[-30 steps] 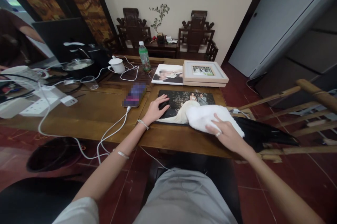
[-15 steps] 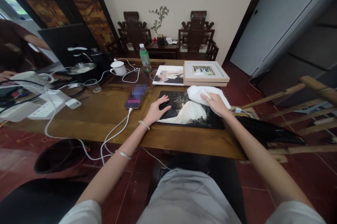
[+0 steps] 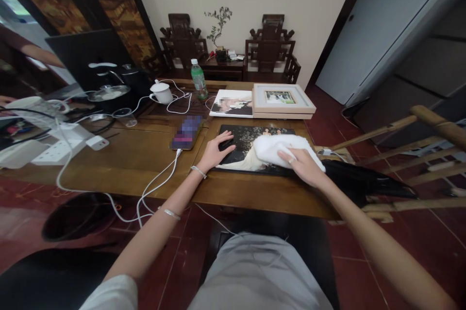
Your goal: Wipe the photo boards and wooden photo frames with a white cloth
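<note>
A dark photo panel with a pale gown in its picture lies flat near the table's front edge. On its left edge rests my left hand, fingers spread and holding nothing. My right hand is closed on a white fluffy cloth, which lies against the right part of the panel and hides much of the gown. Behind the panel sit a light wooden picture frame and a white-edged photo print.
A phone on a white cable lies left of the panel. Farther left are a lidded white cup, a green-labelled bottle, a plastic cup and a power strip. Another person's arm shows at far left.
My right hand has drawn the cloth toward me down the panel, uncovering the picture's upper part and covering more of the gown. My left hand stays at the left edge.
</note>
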`<act>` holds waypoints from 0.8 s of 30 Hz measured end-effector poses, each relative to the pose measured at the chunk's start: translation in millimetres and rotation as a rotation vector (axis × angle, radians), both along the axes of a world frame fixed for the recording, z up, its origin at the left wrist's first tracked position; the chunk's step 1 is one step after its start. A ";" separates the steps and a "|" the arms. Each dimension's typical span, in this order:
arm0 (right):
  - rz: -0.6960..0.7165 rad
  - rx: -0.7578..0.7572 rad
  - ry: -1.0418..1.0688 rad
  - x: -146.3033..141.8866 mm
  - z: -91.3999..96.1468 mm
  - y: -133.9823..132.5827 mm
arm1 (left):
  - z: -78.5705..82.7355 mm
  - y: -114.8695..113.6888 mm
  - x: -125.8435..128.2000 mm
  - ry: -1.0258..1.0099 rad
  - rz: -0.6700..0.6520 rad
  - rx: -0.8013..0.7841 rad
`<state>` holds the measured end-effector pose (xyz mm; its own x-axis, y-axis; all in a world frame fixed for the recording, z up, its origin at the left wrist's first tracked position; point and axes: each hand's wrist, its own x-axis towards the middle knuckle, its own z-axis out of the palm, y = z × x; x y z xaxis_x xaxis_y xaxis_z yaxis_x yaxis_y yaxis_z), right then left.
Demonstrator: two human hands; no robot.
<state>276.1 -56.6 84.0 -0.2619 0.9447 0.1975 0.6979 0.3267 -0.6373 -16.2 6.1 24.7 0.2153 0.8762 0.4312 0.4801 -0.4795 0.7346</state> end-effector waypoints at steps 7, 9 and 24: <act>-0.079 0.087 0.015 -18.7 0.0 96.0 | -2.6 5.2 -2.1 0.024 0.005 0.017; -0.083 0.085 0.006 -22.0 -1.1 92.3 | -3.3 5.9 -1.7 0.027 0.012 0.016; 0.115 -0.055 0.022 -44.1 0.0 -10.7 | -5.0 7.5 -1.4 0.102 0.009 -0.006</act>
<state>232.0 -67.3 84.0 -0.3652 0.9182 0.1533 0.6439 0.3681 -0.6708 -17.6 13.6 19.8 0.2498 0.8807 0.4024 0.5566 -0.4706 0.6846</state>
